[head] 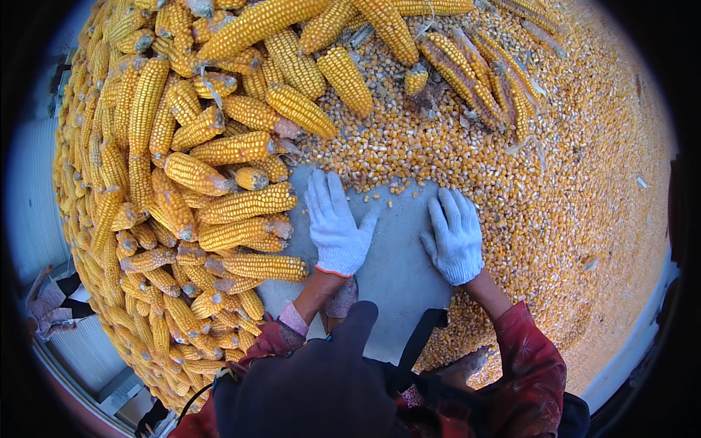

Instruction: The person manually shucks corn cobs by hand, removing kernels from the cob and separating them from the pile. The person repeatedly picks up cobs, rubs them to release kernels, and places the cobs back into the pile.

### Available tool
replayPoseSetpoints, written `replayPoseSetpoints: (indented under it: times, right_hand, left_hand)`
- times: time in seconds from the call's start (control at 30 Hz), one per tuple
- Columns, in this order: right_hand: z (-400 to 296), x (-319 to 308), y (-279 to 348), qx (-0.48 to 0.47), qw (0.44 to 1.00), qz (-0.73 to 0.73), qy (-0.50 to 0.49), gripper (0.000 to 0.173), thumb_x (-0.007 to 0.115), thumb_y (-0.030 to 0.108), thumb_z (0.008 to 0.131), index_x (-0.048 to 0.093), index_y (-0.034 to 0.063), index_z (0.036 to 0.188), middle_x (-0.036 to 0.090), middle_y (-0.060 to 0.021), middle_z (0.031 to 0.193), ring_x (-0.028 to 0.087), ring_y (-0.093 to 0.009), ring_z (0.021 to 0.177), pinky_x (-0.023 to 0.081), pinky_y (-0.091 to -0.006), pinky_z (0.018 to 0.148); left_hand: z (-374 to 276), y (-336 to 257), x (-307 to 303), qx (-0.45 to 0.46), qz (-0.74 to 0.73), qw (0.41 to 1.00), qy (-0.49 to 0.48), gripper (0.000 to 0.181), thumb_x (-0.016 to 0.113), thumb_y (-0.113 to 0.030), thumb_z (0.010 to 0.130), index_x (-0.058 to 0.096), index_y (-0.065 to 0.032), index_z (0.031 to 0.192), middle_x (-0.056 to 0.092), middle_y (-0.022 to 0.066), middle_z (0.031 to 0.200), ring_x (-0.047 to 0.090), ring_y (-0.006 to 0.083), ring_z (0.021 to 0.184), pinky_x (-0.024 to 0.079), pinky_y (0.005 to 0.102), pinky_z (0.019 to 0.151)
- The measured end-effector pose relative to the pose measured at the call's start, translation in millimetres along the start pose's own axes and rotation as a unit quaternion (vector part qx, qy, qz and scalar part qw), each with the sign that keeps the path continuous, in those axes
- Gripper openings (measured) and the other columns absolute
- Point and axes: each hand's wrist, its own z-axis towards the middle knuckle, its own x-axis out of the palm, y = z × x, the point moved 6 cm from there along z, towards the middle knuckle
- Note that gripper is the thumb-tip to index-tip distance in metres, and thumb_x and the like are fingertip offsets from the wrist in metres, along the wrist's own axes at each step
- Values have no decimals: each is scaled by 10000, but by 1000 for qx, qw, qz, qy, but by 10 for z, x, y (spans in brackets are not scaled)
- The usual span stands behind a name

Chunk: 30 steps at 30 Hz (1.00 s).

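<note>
Both hands wear white knit gloves. My left hand (pixel 338 227) lies flat with thumb spread, on or just over the grey floor (pixel 394 295), beside the heap of yellow corn cobs (pixel 249 211); it holds nothing. My right hand (pixel 455 236) is palm down at the edge of the loose corn kernels (pixel 526 246), its fingers extended and holding nothing visible. Between and ahead of the fingertips, a few kernels lie scattered on the floor. The thick layer of kernels begins just beyond both hands and runs down the right side.
Several cobs, some damaged or discoloured, lie on the kernels at the top right (pixel 471 76). Cobs are piled high along the left. Another person (pixel 52 306) is at the far left, beyond the heap. A shoe (pixel 344 298) shows below my left wrist.
</note>
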Motion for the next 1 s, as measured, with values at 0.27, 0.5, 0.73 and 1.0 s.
replayPoseSetpoints:
  times: [0.27,0.5,0.73,1.0]
  right_hand:
    - [31,-32,25,-2,1000,18,-6,692,793,245,841,545,-10,1435,502,-236,1505,466,-447,1414,388,-569,1189]
    - [47,38,9,-3,1000,6,-10,700,796,284,834,561,-13,1423,506,-243,1497,478,-448,1396,399,-580,1170]
    - [-276,465,-200,25,998,-32,53,644,582,418,1002,485,94,1550,413,-226,1623,382,-454,1504,334,-572,1218]
    - [-125,174,-78,9,999,-39,20,677,737,307,916,509,41,1495,493,-226,1528,457,-471,1418,379,-563,1183]
  left_hand:
    - [566,-72,55,-90,3,996,-27,1104,869,-346,792,249,23,1627,197,444,1618,291,624,1464,309,605,1226]
    - [1182,-970,413,39,-174,980,-84,910,752,-261,914,260,116,1580,319,362,1582,347,548,1464,322,555,1231]
    - [728,-2736,560,238,-490,828,131,825,688,-392,984,347,72,1574,365,356,1601,392,513,1477,347,499,1237]
    - [896,-1612,-533,269,-317,909,-17,450,760,-264,909,659,-20,1274,662,210,1314,594,410,1285,460,505,1124]
